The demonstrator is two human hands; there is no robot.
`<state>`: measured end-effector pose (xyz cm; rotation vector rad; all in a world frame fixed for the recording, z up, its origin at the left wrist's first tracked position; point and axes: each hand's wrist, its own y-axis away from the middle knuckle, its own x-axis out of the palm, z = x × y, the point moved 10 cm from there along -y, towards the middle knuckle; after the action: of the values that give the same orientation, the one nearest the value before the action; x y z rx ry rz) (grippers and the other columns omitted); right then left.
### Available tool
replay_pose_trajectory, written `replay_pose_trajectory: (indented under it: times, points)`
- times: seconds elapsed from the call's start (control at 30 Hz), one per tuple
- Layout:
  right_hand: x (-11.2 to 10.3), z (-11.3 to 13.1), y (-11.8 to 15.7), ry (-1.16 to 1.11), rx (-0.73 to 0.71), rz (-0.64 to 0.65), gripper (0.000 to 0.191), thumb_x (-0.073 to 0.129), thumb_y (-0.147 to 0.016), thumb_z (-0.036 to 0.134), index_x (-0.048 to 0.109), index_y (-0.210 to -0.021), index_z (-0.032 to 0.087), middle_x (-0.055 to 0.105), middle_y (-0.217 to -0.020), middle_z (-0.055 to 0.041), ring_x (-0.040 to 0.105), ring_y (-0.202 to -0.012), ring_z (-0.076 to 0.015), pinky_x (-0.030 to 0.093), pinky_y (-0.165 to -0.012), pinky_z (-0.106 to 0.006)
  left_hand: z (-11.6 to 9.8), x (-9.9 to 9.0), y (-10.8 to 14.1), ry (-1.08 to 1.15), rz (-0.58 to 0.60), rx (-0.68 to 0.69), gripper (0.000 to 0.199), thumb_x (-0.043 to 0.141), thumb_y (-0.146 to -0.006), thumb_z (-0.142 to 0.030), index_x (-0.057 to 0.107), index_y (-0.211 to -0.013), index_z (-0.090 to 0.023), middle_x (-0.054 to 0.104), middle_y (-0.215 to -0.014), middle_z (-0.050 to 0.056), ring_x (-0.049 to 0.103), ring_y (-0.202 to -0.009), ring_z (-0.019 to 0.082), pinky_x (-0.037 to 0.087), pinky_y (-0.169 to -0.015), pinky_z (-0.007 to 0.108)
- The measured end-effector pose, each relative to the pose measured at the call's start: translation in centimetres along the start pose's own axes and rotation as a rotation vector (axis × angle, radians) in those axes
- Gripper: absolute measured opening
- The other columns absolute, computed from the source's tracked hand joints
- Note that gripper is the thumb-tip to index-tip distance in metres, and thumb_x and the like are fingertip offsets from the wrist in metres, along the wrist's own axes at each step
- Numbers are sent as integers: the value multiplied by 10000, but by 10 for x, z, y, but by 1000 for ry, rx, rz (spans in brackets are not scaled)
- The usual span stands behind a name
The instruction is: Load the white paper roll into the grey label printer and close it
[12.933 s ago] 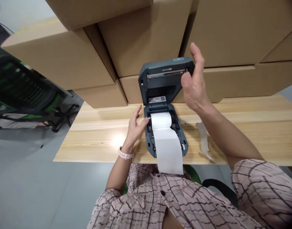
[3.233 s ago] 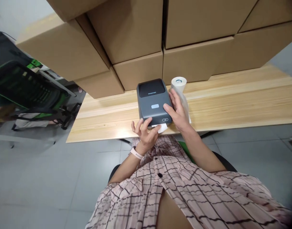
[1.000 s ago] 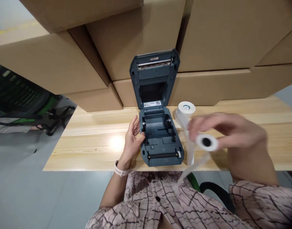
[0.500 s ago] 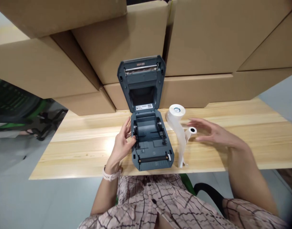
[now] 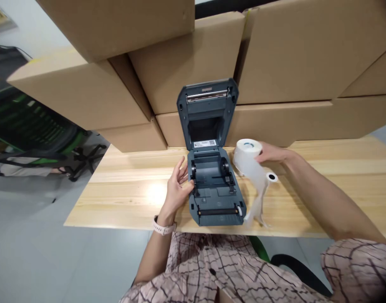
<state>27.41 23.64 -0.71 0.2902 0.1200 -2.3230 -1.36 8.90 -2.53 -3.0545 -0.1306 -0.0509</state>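
Note:
An open label printer (image 5: 216,191), dark grey, stands on the table with its lid (image 5: 208,111) tipped up and back. My left hand (image 5: 178,185) is at the printer's left side, its thumb over the edge and its fingers along the outside. To the right of the printer, my right hand (image 5: 273,152) grips a large white label roll (image 5: 247,152) by its right side; the far fingers are partly hidden behind it. A loose white strip (image 5: 257,179) hangs from the roll toward the table's front edge. Beside the strip lies a smaller white roll (image 5: 271,177) with a black core.
Large cardboard boxes (image 5: 281,54) are stacked along the back of the wooden table (image 5: 126,189), close behind the printer lid. A green and black office chair (image 5: 38,126) stands on the floor at the left, with part of another person by it.
My right hand has moved from beside the small roll to the large label roll and closed on it. The strip has shifted. The camera view has turned slightly left; my left hand stays at the printer.

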Motion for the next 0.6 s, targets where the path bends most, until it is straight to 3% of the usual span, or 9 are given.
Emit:
replay_pose_trajectory:
  times: [0.1, 0.17, 0.27, 0.4, 0.6]
  points:
    - [16, 53, 12, -134, -58, 98, 805, 928, -623, 701, 710, -1247, 243, 794, -1257, -122, 769, -1069, -278, 599, -918, -384, -2, 3, -1, -11, 40, 27, 903, 764, -874, -218, 395, -1695, -279, 568, -1667, 164, 546, -1561, 324, 456, -1298, 563]
    - [42, 92, 13, -125, -94, 224, 846, 918, -619, 725, 679, -1274, 247, 782, -1270, -105, 766, -1091, -281, 599, -922, -392, -2, 5, -1, -15, 57, 43, 901, 754, -879, -217, 384, -1698, -282, 549, -1683, 164, 537, -1568, 325, 451, -1302, 562]
    - [93, 127, -2, 286, -121, 375, 707, 894, -689, 626, 665, -1223, 223, 792, -1164, -78, 756, -1038, -263, 585, -876, -357, -2, 6, -1, -21, 54, 62, 904, 749, -874, -211, 379, -1696, -279, 533, -1694, 171, 532, -1572, 324, 451, -1303, 557]
    - [133, 122, -36, 893, 5, 393, 591, 841, -735, 557, 658, -1175, 208, 789, -1086, -88, 731, -914, -282, 510, -748, -343, -3, 8, -1, -26, 56, 82, 911, 737, -866, -204, 365, -1696, -258, 492, -1720, 186, 511, -1586, 342, 455, -1299, 564]
    - [147, 98, -60, 1082, 121, 463, 616, 823, -732, 621, 663, -1146, 194, 792, -1064, -118, 724, -901, -309, 447, -720, -340, -7, 11, -1, -18, 62, 99, 866, 713, -869, -206, 398, -1672, -282, 495, -1725, 146, 503, -1590, 343, 425, -1322, 579]
